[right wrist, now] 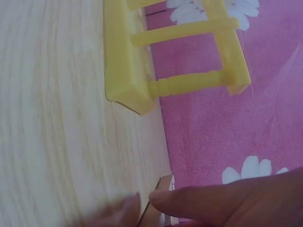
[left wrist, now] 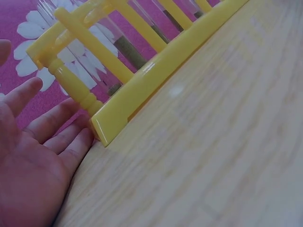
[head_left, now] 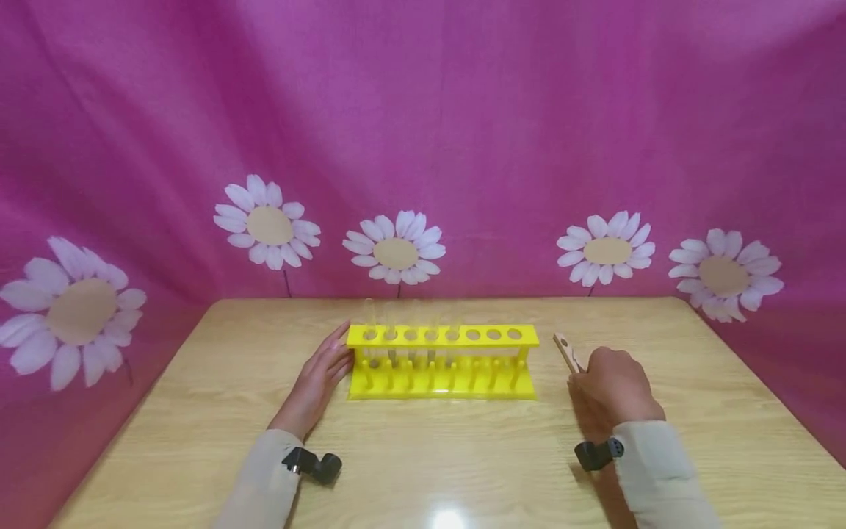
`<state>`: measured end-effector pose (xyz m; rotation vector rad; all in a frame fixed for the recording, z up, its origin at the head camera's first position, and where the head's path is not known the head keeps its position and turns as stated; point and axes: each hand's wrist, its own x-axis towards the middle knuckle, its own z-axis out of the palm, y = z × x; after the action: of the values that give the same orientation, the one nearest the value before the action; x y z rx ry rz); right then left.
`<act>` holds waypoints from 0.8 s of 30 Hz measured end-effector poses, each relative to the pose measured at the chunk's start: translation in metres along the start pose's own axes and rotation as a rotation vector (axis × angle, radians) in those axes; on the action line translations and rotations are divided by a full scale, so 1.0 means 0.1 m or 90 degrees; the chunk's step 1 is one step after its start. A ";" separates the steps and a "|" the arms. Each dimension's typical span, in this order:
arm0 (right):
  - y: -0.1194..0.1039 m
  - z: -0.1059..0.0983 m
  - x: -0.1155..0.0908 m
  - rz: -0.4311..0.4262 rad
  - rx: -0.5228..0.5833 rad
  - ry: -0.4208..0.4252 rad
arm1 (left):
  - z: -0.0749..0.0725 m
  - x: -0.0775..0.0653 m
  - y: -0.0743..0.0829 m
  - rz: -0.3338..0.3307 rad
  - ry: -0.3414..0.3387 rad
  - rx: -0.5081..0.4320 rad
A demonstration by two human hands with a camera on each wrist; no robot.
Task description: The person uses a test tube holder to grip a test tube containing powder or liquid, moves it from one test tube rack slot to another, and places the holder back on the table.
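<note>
A yellow test tube rack point(head_left: 442, 342) stands upright on the table, with several clear test tubes point(head_left: 370, 316) in its left and middle holes. Dark material lies at the bottom of tubes in the left wrist view, such as this test tube point(left wrist: 129, 51). My left hand point(head_left: 319, 376) rests by the rack's left end, fingers extended, fingertips right at its base and end post point(left wrist: 73, 80). To the right of the rack, my right hand point(head_left: 617, 382) grips a wooden test tube holder point(head_left: 565, 353) that points toward the back left. The holder's rear part is hidden by the hand.
The rack's right-hand holes point(head_left: 493, 335) hold no tubes. Under everything is a light wood-grain table point(head_left: 423, 455). A magenta cloth point(head_left: 489, 147) with printed white daisies hangs behind and at both sides. A small black camera point(head_left: 598, 454) sits on each wrist.
</note>
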<state>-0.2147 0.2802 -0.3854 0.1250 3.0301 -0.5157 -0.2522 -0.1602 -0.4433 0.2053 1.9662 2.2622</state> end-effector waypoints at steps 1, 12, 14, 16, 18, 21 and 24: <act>0.00 -0.01 0.00 0.003 -0.008 -0.001 | 0.01 0.00 0.00 -0.003 0.002 0.000; 0.00 0.00 0.05 0.035 -0.051 -0.001 | 0.00 -0.05 -0.02 0.012 0.000 -0.001; 0.01 0.01 0.05 0.049 -0.049 -0.011 | 0.01 -0.05 -0.03 0.013 -0.004 -0.006; 0.02 0.02 0.04 0.059 -0.050 -0.021 | 0.00 -0.07 -0.04 0.008 -0.010 -0.004; 0.03 0.04 0.03 0.064 -0.048 -0.028 | 0.00 -0.08 -0.04 -0.001 -0.013 0.003; 0.02 0.05 0.04 0.055 -0.041 -0.015 | -0.01 -0.06 -0.03 0.004 -0.008 0.015; 0.02 0.03 0.06 0.056 -0.037 0.000 | 0.00 -0.02 -0.01 0.022 -0.010 0.008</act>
<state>-0.2203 0.2812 -0.3891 0.2528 3.0195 -0.4215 -0.2498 -0.1607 -0.4443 0.2599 1.9849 2.2613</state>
